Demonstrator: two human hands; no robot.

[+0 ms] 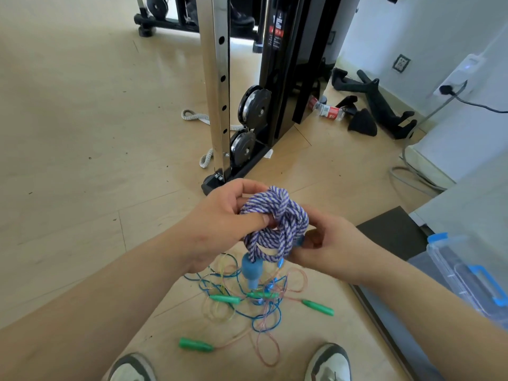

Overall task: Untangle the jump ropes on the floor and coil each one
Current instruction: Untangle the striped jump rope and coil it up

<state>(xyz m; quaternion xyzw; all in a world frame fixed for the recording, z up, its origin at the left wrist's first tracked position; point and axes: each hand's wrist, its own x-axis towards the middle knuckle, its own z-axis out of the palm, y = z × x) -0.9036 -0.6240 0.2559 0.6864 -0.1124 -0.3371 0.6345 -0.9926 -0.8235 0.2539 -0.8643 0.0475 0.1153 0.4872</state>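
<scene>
A thick purple-and-white braided jump rope is bundled into a coil with a wrap around its middle, held in the air. My left hand grips its left side and my right hand grips its right side. One blue foam handle hangs below the coil; a second blue handle end shows against my right palm. On the floor beneath lies a tangle of thin blue, pink and yellow jump ropes with green handles.
A cable machine with a steel upright and pulleys stands just beyond my hands. A plastic bottle and black grips lie behind it. A clear bin with blue latches sits at the right. My two shoes are at the bottom edge.
</scene>
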